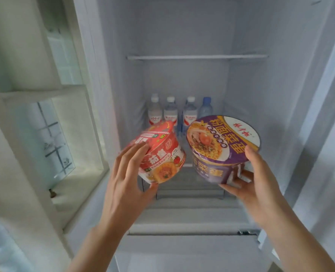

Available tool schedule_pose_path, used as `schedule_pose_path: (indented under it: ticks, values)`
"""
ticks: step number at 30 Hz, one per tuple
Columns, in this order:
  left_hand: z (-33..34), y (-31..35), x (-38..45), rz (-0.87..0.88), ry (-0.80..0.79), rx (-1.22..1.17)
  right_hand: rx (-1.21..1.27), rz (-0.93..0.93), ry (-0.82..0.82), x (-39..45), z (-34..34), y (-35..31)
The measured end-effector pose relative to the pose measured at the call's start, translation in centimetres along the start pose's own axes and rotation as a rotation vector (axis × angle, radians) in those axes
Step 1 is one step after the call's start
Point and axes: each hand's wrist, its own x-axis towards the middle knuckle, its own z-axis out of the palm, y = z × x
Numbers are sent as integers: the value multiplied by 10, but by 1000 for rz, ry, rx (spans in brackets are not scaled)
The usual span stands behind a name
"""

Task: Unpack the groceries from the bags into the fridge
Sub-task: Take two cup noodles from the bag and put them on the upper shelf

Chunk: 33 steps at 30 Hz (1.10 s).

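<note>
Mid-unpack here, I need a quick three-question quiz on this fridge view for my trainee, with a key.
1. True or false: the left hand holds the red-and-white instant noodle bowl.
2. Multiple choice: the row of clear plastic water bottles at the back of the white fridge has how many bottles? A two, B four, C six.
3. Fill in: the right hand holds the ___ instant noodle bowl with its printed lid tipped toward the camera.

Key: 1 true; 2 B; 3 purple.
</note>
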Motion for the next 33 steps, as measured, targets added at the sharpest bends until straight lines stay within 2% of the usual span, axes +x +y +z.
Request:
schedule_pose_path:
  ticks: [8, 13, 22, 27, 30, 33]
  values:
    - [7, -17, 89, 199, 122, -44, 26, -223, 12, 34, 37, -51]
    - [7, -19, 139, 240, 196, 13, 25, -319, 4, 54, 67, -84]
    - [17, -30, 217, 231, 273, 100, 45, -364, 19, 108, 105, -139]
    - [27, -31, 254, 237, 259, 156, -14, -412, 10, 146, 123, -160]
    - [33, -32, 273, 260, 247, 250, -15, -373, 0, 163, 128, -168]
    - [38, -34, 290, 200, 210, 327, -21, -306, -16, 177, 129, -177]
